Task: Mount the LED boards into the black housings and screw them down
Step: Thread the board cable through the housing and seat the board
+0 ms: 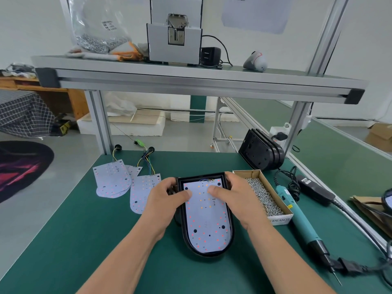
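My left hand (165,198) and right hand (235,197) grip the black housing (209,254) between them, thumbs pressing the LED board (206,221).

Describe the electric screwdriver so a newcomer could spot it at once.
On the green table, find the open cardboard box of screws right of the black housing at the centre. The screwdriver lies along that box's right side. It is the only teal tool, its thin bit pointing toward the person.

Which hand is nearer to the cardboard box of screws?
Right. The right hand grips the black housing on its right side, beside the box of screws; the left hand grips its left side.
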The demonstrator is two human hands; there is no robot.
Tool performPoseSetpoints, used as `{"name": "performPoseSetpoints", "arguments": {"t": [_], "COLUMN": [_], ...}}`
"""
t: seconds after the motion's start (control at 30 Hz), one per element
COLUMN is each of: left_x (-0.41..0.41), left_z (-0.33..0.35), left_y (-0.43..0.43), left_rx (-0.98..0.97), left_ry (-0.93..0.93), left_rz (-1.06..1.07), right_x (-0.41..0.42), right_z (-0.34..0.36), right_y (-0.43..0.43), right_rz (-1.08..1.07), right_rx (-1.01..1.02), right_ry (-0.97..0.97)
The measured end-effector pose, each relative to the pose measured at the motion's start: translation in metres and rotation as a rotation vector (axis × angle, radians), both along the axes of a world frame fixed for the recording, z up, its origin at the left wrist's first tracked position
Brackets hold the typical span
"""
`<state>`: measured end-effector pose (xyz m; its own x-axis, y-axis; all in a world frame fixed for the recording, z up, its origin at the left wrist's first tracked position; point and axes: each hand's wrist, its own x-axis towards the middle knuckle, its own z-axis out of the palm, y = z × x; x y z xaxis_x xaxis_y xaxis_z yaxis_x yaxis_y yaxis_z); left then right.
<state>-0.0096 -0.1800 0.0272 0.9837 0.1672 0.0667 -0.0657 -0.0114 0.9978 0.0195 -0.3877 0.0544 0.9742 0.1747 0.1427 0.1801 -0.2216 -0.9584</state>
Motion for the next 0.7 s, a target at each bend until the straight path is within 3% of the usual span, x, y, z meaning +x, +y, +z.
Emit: {"name": "performPoseSetpoints", "arguments": {"t": [0.2, 0.47, 0.7], "left_x": [-0.001, 0.002, 0.005], "left_z": [0.001, -0.006, -0.012], "left_y": [-0.006, -0.008, -0.007], "left_rx": [-0.025, -0.044, -0.047], "left_ry": [-0.047, -0.014, -0.004], "left_rz": [0.040, 0.111, 0.103], "right_x": [0.001, 0.007, 0.014], "right_z": [0.000, -0.005, -0.012], "right_y": [0.001, -0.009, -0.009], "right_rz": [-0.006, 0.168, 0.133], "right_rx": [-0.003, -0.052, -0.001], "right_ry": [-0.053, 0.110, 0.164]}}
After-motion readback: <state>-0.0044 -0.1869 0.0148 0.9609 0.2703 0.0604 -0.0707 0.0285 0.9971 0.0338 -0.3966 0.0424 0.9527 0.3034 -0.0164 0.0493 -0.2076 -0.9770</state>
